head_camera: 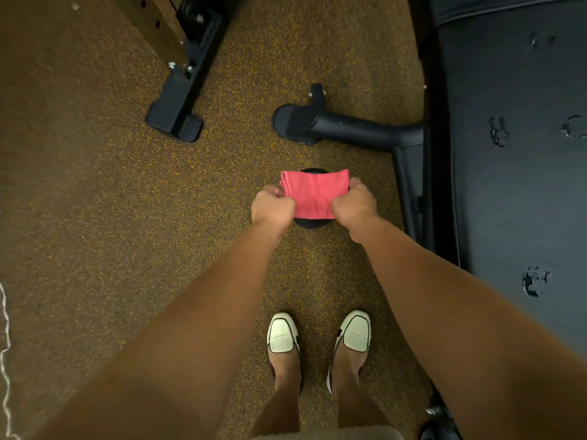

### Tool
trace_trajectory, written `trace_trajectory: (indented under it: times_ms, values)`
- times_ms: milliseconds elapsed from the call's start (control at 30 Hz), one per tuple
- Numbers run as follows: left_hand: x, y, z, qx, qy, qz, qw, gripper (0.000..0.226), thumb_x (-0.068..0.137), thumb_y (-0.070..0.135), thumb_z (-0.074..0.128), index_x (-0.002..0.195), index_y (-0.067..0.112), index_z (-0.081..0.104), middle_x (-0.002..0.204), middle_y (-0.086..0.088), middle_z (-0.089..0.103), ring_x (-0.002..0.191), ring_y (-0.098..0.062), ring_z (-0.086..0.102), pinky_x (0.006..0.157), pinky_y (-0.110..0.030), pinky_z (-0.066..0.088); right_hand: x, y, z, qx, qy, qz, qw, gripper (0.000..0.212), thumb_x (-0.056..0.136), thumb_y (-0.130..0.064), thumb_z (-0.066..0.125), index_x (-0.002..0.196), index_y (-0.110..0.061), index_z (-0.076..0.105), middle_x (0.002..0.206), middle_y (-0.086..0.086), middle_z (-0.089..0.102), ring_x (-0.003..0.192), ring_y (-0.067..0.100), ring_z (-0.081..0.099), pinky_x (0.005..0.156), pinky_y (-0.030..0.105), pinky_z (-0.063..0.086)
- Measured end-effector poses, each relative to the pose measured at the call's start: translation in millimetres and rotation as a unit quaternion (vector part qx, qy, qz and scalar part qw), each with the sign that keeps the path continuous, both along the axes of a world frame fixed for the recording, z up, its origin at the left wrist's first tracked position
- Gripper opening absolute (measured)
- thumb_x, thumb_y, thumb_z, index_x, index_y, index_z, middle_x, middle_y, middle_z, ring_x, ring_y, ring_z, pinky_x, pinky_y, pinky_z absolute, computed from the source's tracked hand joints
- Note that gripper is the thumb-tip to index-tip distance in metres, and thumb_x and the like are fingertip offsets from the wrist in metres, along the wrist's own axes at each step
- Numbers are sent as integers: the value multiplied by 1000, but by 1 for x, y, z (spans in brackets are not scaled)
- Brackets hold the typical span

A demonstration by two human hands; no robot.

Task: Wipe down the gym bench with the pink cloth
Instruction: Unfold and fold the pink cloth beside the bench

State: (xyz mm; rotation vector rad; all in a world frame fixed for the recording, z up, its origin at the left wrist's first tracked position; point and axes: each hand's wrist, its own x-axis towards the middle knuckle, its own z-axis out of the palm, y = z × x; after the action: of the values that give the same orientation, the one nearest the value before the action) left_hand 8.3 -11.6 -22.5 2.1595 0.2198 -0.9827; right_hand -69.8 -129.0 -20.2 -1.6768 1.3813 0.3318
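Note:
A folded pink cloth (314, 193) is stretched between my two hands above the floor. My left hand (272, 206) grips its left edge and my right hand (355, 204) grips its right edge, fingers curled round the fabric. The black padded gym bench (514, 160) runs along the right side, its surface worn with several small tears. The cloth is apart from the bench, to its left.
A black round object (313, 222) lies on the floor beneath the cloth. The bench's black tubular foot (336, 125) juts left. Another machine's black base (181, 103) stands at upper left. My feet in white shoes (317, 336) stand on speckled brown floor (95, 201).

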Motion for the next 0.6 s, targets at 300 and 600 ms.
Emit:
trace_trajectory:
  times_ms: [300, 600]
  values:
    - [-3, -6, 34, -101, 43, 76, 991, 63, 73, -17, 51, 125, 18, 45, 108, -7, 56, 97, -27, 61, 72, -37, 57, -5, -7, 24, -6, -61, 0, 998, 32, 84, 4, 50, 101, -22, 58, 111, 10, 58, 95, 26, 62, 77, 37, 53]
    - [-10, -10, 73, -163, 115, 122, 972, 61, 67, -13, 50, 124, 7, 53, 103, -9, 62, 92, -26, 57, 71, -33, 46, -11, -15, 61, 69, -184, -85, 977, 8, 95, -14, 50, 94, -20, 56, 96, 5, 60, 86, 18, 57, 79, 38, 51]
